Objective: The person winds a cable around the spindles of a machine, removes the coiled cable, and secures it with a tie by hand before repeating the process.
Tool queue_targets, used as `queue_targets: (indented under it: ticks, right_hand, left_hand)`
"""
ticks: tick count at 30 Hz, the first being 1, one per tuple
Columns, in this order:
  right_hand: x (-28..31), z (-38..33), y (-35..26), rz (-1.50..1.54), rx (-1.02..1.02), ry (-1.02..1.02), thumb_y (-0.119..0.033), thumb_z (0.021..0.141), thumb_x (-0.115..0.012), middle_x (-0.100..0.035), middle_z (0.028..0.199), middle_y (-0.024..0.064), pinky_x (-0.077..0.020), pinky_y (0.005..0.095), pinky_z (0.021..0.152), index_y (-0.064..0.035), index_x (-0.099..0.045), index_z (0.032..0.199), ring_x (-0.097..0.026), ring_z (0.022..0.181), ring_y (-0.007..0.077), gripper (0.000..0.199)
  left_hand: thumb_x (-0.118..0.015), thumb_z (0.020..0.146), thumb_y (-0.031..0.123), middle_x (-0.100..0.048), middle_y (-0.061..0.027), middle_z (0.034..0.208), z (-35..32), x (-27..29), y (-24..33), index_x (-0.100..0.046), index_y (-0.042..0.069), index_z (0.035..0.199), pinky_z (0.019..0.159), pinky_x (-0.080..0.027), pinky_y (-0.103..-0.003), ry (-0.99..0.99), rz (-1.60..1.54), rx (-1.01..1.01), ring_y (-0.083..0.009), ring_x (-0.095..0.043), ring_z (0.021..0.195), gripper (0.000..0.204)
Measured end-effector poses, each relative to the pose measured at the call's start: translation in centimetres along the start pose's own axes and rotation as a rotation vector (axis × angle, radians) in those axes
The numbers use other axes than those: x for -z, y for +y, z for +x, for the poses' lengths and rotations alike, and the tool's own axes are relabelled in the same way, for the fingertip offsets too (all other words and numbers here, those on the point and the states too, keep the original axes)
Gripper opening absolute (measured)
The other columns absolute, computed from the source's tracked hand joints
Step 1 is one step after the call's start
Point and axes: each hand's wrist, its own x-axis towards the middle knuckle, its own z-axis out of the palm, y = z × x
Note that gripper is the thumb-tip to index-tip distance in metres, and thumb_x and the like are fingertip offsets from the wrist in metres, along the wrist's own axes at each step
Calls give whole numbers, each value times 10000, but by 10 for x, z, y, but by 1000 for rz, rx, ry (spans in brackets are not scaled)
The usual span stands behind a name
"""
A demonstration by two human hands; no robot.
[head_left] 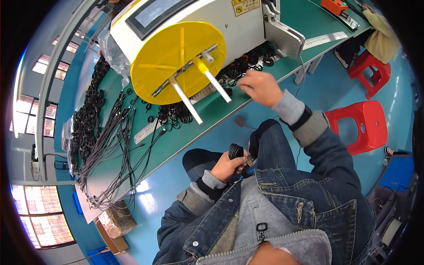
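A green table (171, 144) slants across my feed from lower left to upper right; a bulky white machine (242, 33) with a yellow disc (152, 55) on its front stands on it; loose black rings (175, 115) lie below the disc and along the machine's near side; near the table's front edge I can make out a metal ruler (145, 131), partly hidden by the disc and rings; to the left, thin grey and dark cables (105, 155) sprawl toward the corner, beside a long heap of black coils (86, 123); at the far right I see an orange tool (334, 6).
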Motion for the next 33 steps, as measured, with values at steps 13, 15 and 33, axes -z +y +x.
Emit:
queue_targets:
  ticks: [13, 15, 33]
  right_hand:
    - [-12, 27, 11, 482, -395, -124, -115, 731, -662, -637, 741, 82, -475, 292, 640, -44, -677, 883, -604, 672, 185, 168]
    - [-19, 19, 9, 685, -561, -109, -118, 743, -672, -658, 766, 90, -474, 273, 666, -1, -669, 892, -605, 694, 159, 189]
    - [-15, 7, 1, 1066, -908, 86, -134, 747, -658, -565, 666, -6, -357, 215, 469, -7, -639, 782, -464, 554, 72, 133]
  left_hand:
    - [-559, 820, 74, -512, -40, 708, 34, -10, 59, -508, 36, 902, 475, -377, -240, 188, -34, -464, -100, -471, 563, 103]
    - [-559, 825, 81, -512, -31, 693, 51, -15, 75, -516, 29, 891, 476, -387, -234, 382, -83, -656, -95, -470, 554, 94]
    - [-628, 742, 1, -544, -35, 746, 84, 38, 91, -517, 12, 913, 540, -390, -221, 940, 533, -1056, -70, -479, 627, 204]
